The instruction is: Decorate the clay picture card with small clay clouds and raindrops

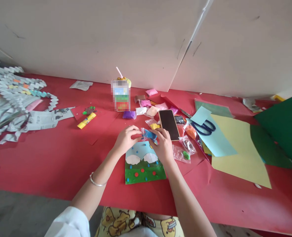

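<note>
Hands together: left hand (125,140) and right hand (163,144) pinch a blue clay packet (148,134) above the craft picture (143,163), beside a phone (169,124).

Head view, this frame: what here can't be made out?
- Drink carton: its front print is blurred out.
- Blue clay packet: partly covered by the left hand and right hand; contents unclear.
- Craft picture: upper edge hidden under both hands.
- Green paper: cut off by the right frame edge.

Silver bangle (96,182) on left wrist; white sleeve (69,223); yellow cartoon-print clothing (118,222) at lap.
</note>
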### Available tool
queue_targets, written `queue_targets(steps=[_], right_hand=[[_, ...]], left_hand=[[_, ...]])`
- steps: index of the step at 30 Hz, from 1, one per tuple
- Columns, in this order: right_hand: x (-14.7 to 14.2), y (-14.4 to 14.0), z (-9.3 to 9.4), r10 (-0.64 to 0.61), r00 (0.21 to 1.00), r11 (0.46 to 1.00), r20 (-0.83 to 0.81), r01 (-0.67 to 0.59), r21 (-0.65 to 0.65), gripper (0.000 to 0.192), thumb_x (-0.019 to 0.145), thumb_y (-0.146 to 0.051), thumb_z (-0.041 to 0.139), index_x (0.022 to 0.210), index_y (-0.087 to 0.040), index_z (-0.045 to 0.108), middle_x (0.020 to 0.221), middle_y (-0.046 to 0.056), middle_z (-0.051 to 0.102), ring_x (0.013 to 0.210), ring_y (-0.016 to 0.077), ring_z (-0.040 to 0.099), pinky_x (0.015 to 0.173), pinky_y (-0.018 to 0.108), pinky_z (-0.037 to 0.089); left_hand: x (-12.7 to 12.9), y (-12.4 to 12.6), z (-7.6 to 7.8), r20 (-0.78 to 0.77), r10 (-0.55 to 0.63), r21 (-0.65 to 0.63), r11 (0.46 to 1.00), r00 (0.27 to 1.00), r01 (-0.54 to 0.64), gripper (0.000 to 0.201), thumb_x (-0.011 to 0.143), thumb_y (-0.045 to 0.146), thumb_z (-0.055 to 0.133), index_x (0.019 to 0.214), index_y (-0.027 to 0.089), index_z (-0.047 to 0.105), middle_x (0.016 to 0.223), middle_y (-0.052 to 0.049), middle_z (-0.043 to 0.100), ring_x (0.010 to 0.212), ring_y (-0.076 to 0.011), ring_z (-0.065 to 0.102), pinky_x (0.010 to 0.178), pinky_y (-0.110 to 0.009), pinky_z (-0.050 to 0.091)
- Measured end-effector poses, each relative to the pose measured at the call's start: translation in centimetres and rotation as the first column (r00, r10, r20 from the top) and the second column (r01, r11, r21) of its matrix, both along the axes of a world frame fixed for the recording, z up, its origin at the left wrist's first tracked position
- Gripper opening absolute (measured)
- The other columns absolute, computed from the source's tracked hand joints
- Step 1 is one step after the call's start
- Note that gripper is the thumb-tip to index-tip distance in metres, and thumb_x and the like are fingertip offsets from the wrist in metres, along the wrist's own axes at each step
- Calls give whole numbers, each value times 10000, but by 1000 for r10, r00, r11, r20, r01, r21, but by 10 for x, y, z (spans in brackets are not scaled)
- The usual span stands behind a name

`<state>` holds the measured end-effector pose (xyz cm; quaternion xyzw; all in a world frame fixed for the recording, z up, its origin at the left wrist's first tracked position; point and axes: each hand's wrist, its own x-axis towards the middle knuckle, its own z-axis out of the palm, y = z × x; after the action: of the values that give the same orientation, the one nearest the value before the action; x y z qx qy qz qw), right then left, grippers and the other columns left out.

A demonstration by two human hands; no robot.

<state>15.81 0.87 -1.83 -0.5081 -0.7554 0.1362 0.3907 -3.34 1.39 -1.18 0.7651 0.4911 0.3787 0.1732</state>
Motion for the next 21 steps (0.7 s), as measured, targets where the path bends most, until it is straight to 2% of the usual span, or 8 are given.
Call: queue_targets(steps=[8,11,14,17,21], right_hand=[[-4,1,-3,24,999,999,-41,-23,24,262,854,-236,599,1109,-240,657,1052,74,618,992,228,563,905,411,508],[-3,2,-4,-16,999,999,-47,17,29,258,853,-247,597,1103,-243,657,1053,77,608,1011,237,555,900,424,509],[-2,5,-7,-90,994,995,-57,92,44,279,845,-228,588,1116,-236,655,1077,91,590,1038,250,536,912,448,504],[-4,9,-12,-121,992,992,-36,122,22,351,848,-188,549,1186,-239,627,1173,116,549,1123,268,493,937,474,495],[-7,13,-17,-47,999,999,9,47,-27,436,849,-155,510,1273,-234,579,1227,130,529,1177,277,469,984,509,465]], left_hand=[[0,-1,4,1,79,-4,997,997,-79,92,890,224,560,889,195,647,922,-34,646,876,-155,644,792,-285,527],[-8,0,8,119,187,20,981,975,-190,118,904,265,537,892,196,632,916,-37,656,832,-140,640,753,-264,534],[-17,0,14,275,289,22,952,917,-306,146,894,316,566,915,200,652,920,-42,680,825,-133,644,744,-254,541],[-18,-2,16,353,302,-10,948,886,-319,183,860,346,624,968,209,681,933,-44,710,858,-144,659,776,-272,557],[-9,-4,14,423,298,-99,954,856,-283,216,833,379,657,958,207,694,943,-52,737,870,-163,688,803,-304,583]])
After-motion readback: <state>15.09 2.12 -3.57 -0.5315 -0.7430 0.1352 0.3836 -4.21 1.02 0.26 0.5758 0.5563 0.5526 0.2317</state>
